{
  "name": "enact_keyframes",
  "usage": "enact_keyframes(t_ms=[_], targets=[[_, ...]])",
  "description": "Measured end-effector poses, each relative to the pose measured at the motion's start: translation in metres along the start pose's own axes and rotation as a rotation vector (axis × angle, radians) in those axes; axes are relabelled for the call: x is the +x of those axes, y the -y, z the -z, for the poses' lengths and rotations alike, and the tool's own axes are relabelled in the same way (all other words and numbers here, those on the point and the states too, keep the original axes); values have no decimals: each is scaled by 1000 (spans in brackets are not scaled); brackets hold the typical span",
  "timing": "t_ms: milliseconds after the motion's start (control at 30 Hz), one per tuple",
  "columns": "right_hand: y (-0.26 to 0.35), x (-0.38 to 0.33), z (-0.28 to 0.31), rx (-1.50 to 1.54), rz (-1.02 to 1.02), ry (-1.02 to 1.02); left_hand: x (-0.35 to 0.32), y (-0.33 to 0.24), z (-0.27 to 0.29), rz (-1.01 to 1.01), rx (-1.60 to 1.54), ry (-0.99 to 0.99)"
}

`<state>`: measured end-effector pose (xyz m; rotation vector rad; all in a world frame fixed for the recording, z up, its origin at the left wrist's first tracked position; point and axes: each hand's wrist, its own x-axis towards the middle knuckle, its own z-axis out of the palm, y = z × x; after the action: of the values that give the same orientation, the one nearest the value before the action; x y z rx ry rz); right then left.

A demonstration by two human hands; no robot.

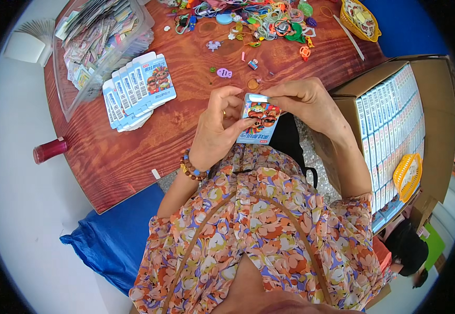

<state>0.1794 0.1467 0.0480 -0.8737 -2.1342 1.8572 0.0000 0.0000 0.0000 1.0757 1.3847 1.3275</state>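
Small printed box [259, 121] between both hands, flat boxes [137, 86] (fanned) nearby on table [185, 104]

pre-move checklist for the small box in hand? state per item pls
1. Left hand on the small blue carton: ok, fingers on its left side.
2. Right hand on the carton's top flap: ok, fingertips pinch the top edge.
3. Flap fully closed: cannot tell, fingers cover it.
4. Contents inside the carton: cannot tell, hidden.
5. Flat cartons in stock: ok, a fanned stack lies on the wooden table.
6. Room in the cardboard box on the right: cannot tell; the visible rows look full.
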Motion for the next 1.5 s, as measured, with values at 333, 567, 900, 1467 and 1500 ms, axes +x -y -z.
enact_keyframes(t_ms=[333, 567, 900, 1467, 1500], targets=[[6, -17, -1, -518, 394, -114, 6, -3, -11, 40, -20, -4], [-40, -34, -17, -512, 587, -169, -4, 16, -6, 176, -75, 132], [-46, -88, -57, 468, 77, -312, 6, -5, -49, -205, -76, 42], [-95, -456, 202, -783, -360, -1757, 42, -44, -143, -204, 197, 505], [-110, -458, 211, -785, -343, -1771, 50, -49, -157, -254, 231, 547]])
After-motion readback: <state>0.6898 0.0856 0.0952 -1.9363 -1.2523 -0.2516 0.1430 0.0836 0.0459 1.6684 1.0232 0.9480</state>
